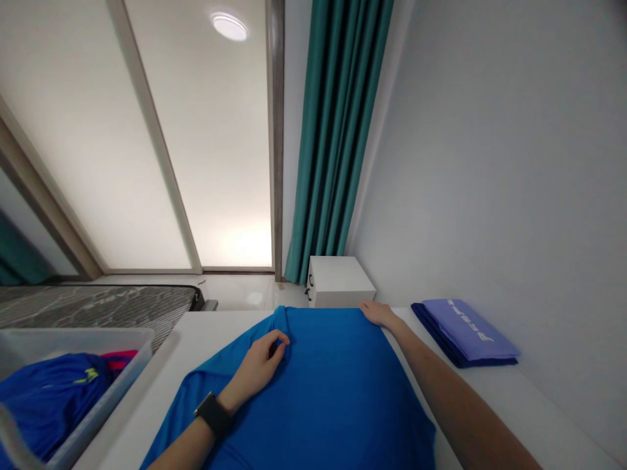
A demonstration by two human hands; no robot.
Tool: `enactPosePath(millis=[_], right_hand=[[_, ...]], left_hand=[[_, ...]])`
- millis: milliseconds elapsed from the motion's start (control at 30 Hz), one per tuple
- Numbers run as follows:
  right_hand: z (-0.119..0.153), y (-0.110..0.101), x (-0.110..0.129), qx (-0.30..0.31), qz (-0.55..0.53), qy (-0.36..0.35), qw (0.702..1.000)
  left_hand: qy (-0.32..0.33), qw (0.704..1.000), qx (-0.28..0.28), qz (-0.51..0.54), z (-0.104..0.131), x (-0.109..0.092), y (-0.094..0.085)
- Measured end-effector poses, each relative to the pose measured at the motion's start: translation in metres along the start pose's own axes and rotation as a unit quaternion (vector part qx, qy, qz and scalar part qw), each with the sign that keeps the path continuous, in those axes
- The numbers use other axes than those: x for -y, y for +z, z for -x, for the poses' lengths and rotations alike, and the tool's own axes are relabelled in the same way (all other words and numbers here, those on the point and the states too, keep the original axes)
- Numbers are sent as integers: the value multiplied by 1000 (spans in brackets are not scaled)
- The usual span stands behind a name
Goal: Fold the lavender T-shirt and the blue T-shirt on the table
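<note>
A plain blue shirt (337, 391) lies spread over the white table (147, 398), its far edge close to the table's far side. My left hand (262, 362), with a dark watch on the wrist, has its fingers curled in a pinch on the cloth, by a fold near the far left corner. At the far right corner my right hand (377, 313) grips the shirt's edge, its fingertips partly hidden over that edge. The near part of the shirt runs out of view at the bottom.
Folded clothes, a purple piece (465, 329) on a navy one (441, 343), lie at the right by the wall. A translucent bin (125, 385) with blue clothing (59, 398) stands left. Beyond the table are a white cabinet (340, 277), a green curtain (333, 143) and a mattress (98, 303).
</note>
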State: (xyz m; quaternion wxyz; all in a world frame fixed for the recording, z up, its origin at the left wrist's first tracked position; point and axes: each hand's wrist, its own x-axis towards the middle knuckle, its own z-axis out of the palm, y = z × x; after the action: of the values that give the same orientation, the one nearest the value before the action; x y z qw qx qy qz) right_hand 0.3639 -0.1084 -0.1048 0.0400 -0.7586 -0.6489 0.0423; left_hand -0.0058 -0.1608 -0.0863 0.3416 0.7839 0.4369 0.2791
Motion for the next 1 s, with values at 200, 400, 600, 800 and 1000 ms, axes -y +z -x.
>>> enactPosePath(millis=[200,400,600,800,1000], right_hand=[[-8,4,-2,24,-128,3,992],[7,-6,14,-70,-231,-22,970],[57,-31,30,-143,-285,-90,944],[128,-26,48,-143,-214,-239,936],[140,-14,50,-96,-170,-260,946]], left_hand=[[4,1000,-8,4,0,-1,0],[4,1000,-4,10,0,-2,0],[6,1000,-2,2,-2,0,0],[17,1000,-5,1,-2,2,1],[15,1000,-1,-4,-1,-1,0]])
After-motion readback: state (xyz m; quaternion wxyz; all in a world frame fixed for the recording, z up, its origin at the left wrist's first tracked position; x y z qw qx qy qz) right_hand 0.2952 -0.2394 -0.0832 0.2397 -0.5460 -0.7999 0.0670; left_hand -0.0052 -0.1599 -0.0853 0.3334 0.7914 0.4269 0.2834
